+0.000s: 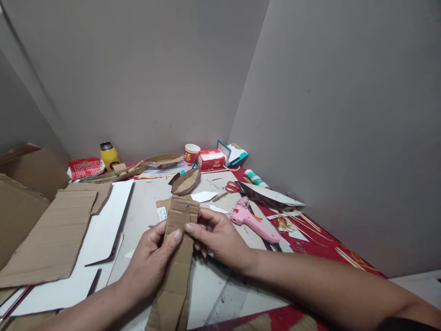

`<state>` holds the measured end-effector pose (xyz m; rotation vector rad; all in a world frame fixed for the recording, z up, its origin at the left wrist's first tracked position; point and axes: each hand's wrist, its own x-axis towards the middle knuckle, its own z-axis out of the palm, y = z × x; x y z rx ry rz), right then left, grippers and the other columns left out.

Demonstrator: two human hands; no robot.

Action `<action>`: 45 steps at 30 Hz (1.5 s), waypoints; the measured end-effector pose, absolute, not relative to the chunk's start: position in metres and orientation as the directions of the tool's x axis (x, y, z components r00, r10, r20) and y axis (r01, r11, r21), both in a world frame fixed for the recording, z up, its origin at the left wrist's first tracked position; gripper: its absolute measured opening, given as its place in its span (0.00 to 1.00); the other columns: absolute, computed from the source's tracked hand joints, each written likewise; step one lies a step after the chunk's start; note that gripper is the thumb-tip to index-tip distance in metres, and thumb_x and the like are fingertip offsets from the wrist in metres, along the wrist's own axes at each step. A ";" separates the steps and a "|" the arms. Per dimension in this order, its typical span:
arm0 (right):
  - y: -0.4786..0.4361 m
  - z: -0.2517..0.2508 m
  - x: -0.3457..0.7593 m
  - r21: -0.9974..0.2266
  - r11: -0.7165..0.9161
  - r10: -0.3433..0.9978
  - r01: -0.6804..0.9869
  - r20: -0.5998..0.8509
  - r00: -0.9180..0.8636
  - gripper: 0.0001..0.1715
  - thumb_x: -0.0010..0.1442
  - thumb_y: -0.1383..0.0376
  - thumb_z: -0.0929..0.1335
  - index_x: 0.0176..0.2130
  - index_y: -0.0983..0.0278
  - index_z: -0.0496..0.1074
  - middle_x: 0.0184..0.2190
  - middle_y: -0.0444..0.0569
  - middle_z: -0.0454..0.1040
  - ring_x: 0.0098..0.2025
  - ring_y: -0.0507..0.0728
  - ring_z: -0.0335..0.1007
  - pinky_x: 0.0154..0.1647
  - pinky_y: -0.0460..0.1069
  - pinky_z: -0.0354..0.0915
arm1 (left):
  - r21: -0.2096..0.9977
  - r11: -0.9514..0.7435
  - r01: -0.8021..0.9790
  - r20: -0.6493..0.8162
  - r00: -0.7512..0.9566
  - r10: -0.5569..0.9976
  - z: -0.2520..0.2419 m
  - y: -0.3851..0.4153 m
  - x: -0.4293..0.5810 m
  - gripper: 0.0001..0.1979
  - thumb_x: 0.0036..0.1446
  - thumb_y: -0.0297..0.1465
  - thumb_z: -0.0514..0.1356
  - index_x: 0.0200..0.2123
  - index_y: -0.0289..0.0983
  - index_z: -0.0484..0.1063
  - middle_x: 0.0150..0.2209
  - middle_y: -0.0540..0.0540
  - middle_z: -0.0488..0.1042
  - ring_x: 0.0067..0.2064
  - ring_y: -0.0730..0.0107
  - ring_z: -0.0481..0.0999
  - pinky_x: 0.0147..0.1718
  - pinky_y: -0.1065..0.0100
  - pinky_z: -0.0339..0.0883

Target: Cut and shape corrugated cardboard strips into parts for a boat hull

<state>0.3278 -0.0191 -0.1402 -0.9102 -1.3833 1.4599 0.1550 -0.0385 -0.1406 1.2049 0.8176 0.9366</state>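
Observation:
A long strip of brown corrugated cardboard (179,266) is held upright in front of me, its lower end running out of the bottom of the view. My left hand (151,250) grips its left edge, thumb pressed flat on the front face. On the other edge, my right hand (215,234) pinches the strip near the top, with the thumb in front and the fingers behind. Just beyond the strip's top lies a boat-shaped cardboard piece (186,182). A pink glue gun (255,220) rests to the right of my right hand.
Cardboard sheets (51,239) and white board (106,220) are stacked at left. Red-handled scissors (233,186), a dark boat-shaped piece (268,195) and thin sticks (310,223) lie at right. A yellow bottle (110,157), paper cup (191,154) and red box (211,159) stand by the wall.

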 end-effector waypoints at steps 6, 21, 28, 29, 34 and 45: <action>-0.019 -0.141 0.328 -0.994 0.020 0.946 -0.111 0.055 -0.318 0.23 0.55 0.49 0.71 0.36 0.66 0.70 0.15 0.37 0.66 0.14 0.45 0.59 0.12 0.39 0.58 | 0.983 0.110 -0.145 -0.037 0.438 0.898 -0.140 -0.041 0.158 0.15 0.64 0.38 0.57 0.49 0.38 0.73 0.45 0.41 0.77 0.41 0.63 0.76 0.38 0.66 0.69; -0.018 -0.140 0.329 -0.982 0.010 0.956 -0.188 0.064 -0.286 0.24 0.56 0.48 0.71 0.39 0.66 0.70 0.15 0.36 0.67 0.13 0.45 0.62 0.13 0.39 0.61 | 0.979 0.133 -0.154 -0.042 0.482 0.875 -0.135 -0.042 0.161 0.14 0.63 0.37 0.59 0.48 0.37 0.71 0.44 0.43 0.76 0.34 0.71 0.72 0.34 0.70 0.67; -0.020 -0.138 0.330 -0.989 0.027 0.959 -0.146 0.067 -0.275 0.26 0.56 0.47 0.70 0.41 0.67 0.71 0.14 0.37 0.67 0.13 0.47 0.63 0.13 0.40 0.61 | 0.980 0.112 -0.163 -0.021 0.479 0.877 -0.135 -0.043 0.161 0.15 0.63 0.36 0.58 0.50 0.37 0.70 0.43 0.43 0.77 0.34 0.71 0.73 0.34 0.70 0.67; -0.020 -0.138 0.330 -0.990 0.027 0.959 -0.140 0.066 -0.274 0.26 0.56 0.47 0.70 0.41 0.67 0.71 0.14 0.37 0.67 0.13 0.47 0.64 0.13 0.40 0.61 | 0.981 0.109 -0.162 -0.017 0.484 0.875 -0.135 -0.042 0.161 0.14 0.63 0.36 0.58 0.50 0.37 0.70 0.43 0.43 0.77 0.33 0.72 0.73 0.34 0.70 0.67; -0.022 -0.138 0.331 -0.993 0.039 0.962 -0.114 0.068 -0.264 0.26 0.56 0.46 0.70 0.39 0.66 0.71 0.14 0.37 0.67 0.13 0.47 0.64 0.13 0.40 0.60 | 0.978 0.112 -0.176 -0.003 0.528 0.849 -0.136 -0.039 0.161 0.13 0.64 0.37 0.57 0.45 0.35 0.74 0.41 0.42 0.77 0.34 0.70 0.73 0.36 0.69 0.67; -0.022 -0.131 0.335 -0.995 0.097 0.985 0.005 0.095 -0.146 0.23 0.55 0.46 0.70 0.35 0.64 0.71 0.14 0.38 0.67 0.13 0.48 0.60 0.13 0.42 0.58 | 0.891 0.435 -0.133 -0.265 0.624 0.735 -0.138 -0.033 0.153 0.20 0.58 0.44 0.62 0.47 0.36 0.74 0.32 0.43 0.80 0.29 0.69 0.76 0.30 0.69 0.69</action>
